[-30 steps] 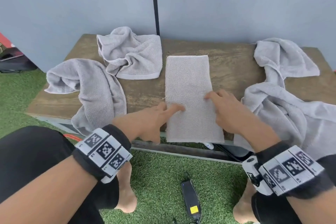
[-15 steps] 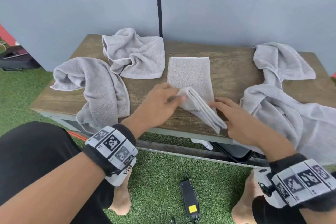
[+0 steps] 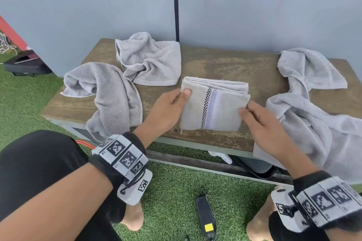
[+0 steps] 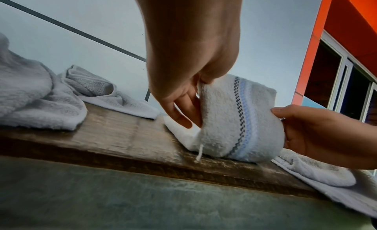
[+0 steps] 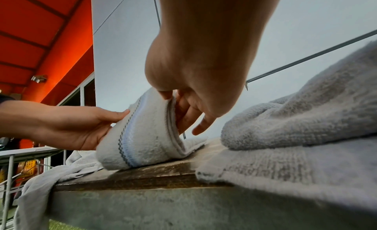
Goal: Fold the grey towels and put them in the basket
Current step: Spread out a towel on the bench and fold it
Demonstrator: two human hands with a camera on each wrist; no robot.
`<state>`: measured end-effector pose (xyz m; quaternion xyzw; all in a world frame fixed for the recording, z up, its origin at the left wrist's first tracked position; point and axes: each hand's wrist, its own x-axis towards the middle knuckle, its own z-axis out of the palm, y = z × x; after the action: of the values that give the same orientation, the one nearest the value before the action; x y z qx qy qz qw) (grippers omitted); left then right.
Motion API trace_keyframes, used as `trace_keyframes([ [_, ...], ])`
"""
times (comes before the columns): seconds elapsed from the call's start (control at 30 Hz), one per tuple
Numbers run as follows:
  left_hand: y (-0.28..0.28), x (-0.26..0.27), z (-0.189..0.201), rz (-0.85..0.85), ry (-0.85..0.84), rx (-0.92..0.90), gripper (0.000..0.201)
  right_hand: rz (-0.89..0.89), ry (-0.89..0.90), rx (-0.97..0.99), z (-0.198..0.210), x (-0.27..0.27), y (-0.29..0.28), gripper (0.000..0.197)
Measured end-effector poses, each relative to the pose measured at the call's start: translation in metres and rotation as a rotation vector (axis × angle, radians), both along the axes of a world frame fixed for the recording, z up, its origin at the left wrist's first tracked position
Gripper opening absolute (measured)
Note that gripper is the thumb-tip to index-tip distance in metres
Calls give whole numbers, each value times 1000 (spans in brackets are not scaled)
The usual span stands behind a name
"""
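Observation:
A grey towel [image 3: 212, 106] with a checkered and blue stripe lies folded over on the wooden bench [image 3: 225, 66], its upper half lifted in a curve. My left hand [image 3: 172, 107] pinches its left edge, thumb on top and fingers underneath [image 4: 183, 114]. My right hand [image 3: 254, 117] pinches the right edge the same way [image 5: 177, 107]. The same towel [image 4: 238, 120] fills the middle of the left wrist view and shows again in the right wrist view [image 5: 142, 140]. No basket is in view.
Two crumpled grey towels [image 3: 150, 58] [image 3: 105, 94] lie at the bench's left, one hanging over the front edge. A bigger grey pile [image 3: 313, 103] covers the right end. A black charger [image 3: 205, 217] lies on the green turf below. A grey wall stands behind.
The long flat towel has been folded in half: both hands lifted its near end and carried it away from me onto the far half, so the striped side now faces up.

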<state>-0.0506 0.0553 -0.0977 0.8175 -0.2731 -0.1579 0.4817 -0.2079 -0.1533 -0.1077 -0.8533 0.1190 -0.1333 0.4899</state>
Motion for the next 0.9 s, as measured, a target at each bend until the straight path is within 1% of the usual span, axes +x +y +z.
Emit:
trace_keyframes([
  [0.03, 0, -1, -1, 12, 24, 47, 42, -8, 23, 0, -4, 1, -1, 21],
  [0.1, -1, -1, -5, 41, 94, 138, 52, -23, 84, -22, -13, 5, -4, 27],
  [0.17, 1, 0, -7, 34, 216, 188, 56, -19, 135, -31, -19, 8, -5, 27],
  [0.2, 1, 1, -7, 17, 275, 203, 54, -12, 153, -36, -20, 10, -5, 26],
  [0.27, 1, 2, -7, -32, 337, 223, 39, 10, 185, -31, -19, 12, -4, 27],
  [0.3, 0, 2, -6, -50, 329, 236, 32, 31, 200, -20, -17, 13, -3, 29],
  [0.37, -3, 3, -7, -51, 289, 254, 25, 70, 229, -22, -17, 18, -4, 37],
  [0.43, -8, 4, -5, -11, 247, 226, 21, 64, 230, -34, -18, 23, -4, 47],
  [0.47, -10, 5, -5, 21, 218, 197, 20, 38, 219, -25, -17, 25, -3, 48],
  [0.5, -12, 7, -5, 55, 180, 173, 21, 3, 201, -14, -16, 28, -3, 44],
  [0.6, -18, 12, -6, 119, 63, 168, 31, -107, 123, 1, -12, 39, -3, 20],
  [0.63, -19, 13, -8, 128, 48, 171, 33, -135, 114, -6, -11, 42, -4, 17],
  [0.73, -23, 15, -14, 135, 48, 225, 34, -136, 195, -36, -13, 50, -7, 18],
  [0.8, -23, 19, -19, 140, 85, 259, 35, -115, 270, -43, -14, 53, -9, 20],
  [0.87, -24, 23, -21, 138, 133, 237, 35, -113, 298, -53, -15, 56, -11, 19],
  [0.9, -23, 25, -22, 137, 126, 227, 34, -116, 296, -54, -15, 57, -11, 18],
])
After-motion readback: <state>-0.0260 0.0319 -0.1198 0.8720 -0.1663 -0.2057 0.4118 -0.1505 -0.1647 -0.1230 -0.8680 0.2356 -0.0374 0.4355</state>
